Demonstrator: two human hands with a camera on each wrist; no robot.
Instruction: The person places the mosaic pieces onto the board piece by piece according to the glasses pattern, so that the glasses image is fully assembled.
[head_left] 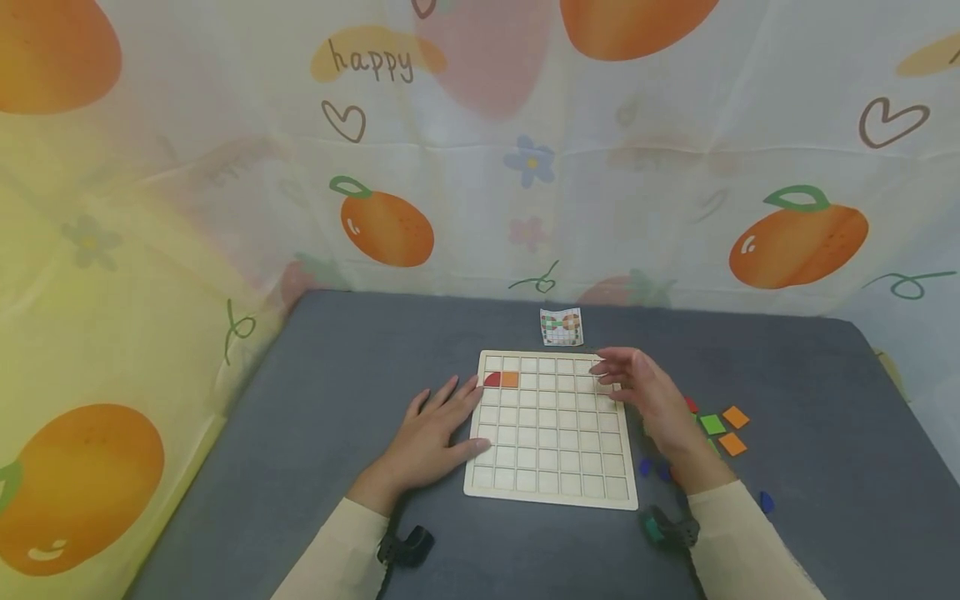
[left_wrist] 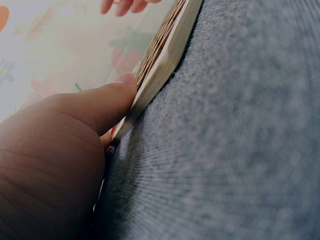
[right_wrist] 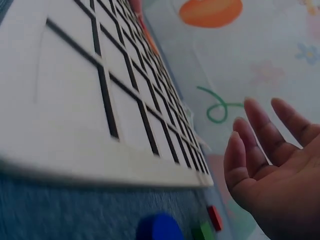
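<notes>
Left hand [head_left: 433, 435]: We see it lying with its fingers spread wide, the thumb and a fingertip touching the left edge of the board.
Right hand [head_left: 648, 404]: It is up over the board's right edge, near the top corner, with loose fingers, a bit bent and apart.
Board [head_left: 557, 437]: It lies flat on the grey table [head_left: 337, 375], between our 2 hands, and has lots of little squares.
Pieces in the board: In the 2nd row from the top, a red piece [head_left: 492, 380] sits at the left end, and an orange tile [head_left: 510, 380] sits right beside it.
Loose pieces: To the board's right we find 2 orange squares [head_left: 732, 444], a green square [head_left: 712, 425] and 3 blue pieces [head_left: 766, 502] (the right wrist partly hides some others).
Picture card [head_left: 561, 327]: It lies just past the board's top edge.
</notes>
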